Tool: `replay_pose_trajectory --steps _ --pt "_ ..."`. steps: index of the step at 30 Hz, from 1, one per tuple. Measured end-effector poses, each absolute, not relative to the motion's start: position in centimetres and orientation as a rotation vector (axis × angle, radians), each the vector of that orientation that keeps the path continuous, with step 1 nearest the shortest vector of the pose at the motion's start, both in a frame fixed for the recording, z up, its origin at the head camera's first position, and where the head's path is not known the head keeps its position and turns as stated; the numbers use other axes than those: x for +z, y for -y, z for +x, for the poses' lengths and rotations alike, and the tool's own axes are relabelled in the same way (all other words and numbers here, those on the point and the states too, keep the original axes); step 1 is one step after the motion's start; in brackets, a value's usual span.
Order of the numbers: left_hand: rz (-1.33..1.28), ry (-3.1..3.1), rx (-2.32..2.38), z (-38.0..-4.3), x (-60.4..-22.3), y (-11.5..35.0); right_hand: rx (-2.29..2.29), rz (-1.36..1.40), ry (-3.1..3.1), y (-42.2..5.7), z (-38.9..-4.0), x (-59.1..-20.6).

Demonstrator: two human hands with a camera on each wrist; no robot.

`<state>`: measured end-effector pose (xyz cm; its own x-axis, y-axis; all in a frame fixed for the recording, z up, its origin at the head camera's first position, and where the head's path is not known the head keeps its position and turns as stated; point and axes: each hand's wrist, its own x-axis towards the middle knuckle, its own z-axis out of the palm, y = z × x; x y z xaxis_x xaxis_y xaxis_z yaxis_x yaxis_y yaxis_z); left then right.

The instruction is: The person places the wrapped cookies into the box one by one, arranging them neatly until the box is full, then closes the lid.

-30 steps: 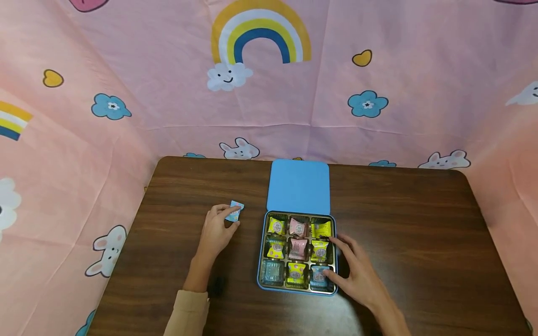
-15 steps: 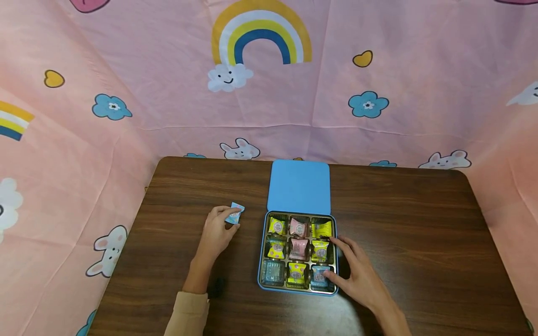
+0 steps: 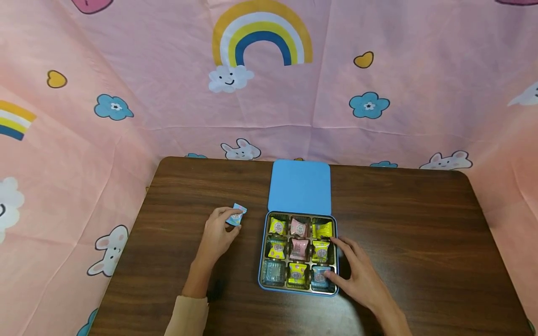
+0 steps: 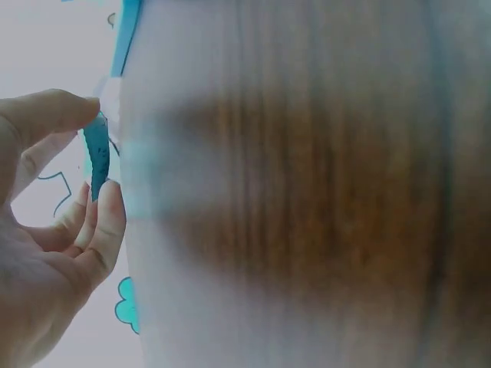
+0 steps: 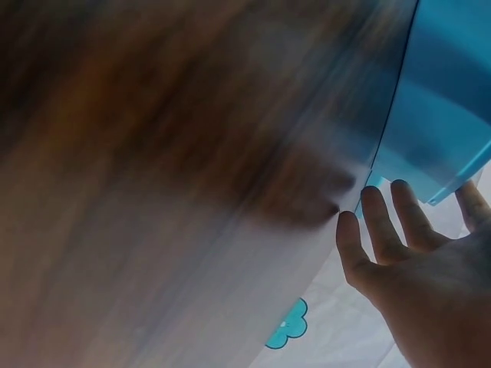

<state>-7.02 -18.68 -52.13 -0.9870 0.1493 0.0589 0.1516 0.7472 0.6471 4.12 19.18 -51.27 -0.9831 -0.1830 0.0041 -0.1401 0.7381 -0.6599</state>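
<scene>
My left hand [image 3: 218, 234] pinches a blue wrapped candy [image 3: 237, 216] between thumb and fingers, left of the tin. The left wrist view shows this candy [image 4: 98, 157] edge-on at the fingertips. A blue tin [image 3: 298, 293] with its lid folded back holds yellow, pink and blue wrapped candies in a divided tray. Its near-left compartment [image 3: 274, 272] shows bare clear plastic. My right hand [image 3: 359, 275] rests at the tin's right side, thumb over the rim by a blue candy [image 3: 319, 277] in the near-right compartment. Those fingers stay fairly straight along the tin's wall [image 5: 430, 146].
The flat blue lid [image 3: 300, 186] lies behind the tin, toward the far edge of the dark wooden table [image 3: 403, 210]. A pink printed cloth [image 3: 286, 102] hangs behind the table and along both sides.
My left hand and the candy have shifted very slightly right and nearer to me. The right hand stays at the tin, and the candies in the tray look unchanged.
</scene>
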Motion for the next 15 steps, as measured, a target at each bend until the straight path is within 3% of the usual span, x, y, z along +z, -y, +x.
replay_pose_trajectory --steps 15 --pt "-0.407 2.772 -1.170 -4.7 -50.3 17.9 -1.092 -0.290 -2.884 -19.4 4.2 -51.3"
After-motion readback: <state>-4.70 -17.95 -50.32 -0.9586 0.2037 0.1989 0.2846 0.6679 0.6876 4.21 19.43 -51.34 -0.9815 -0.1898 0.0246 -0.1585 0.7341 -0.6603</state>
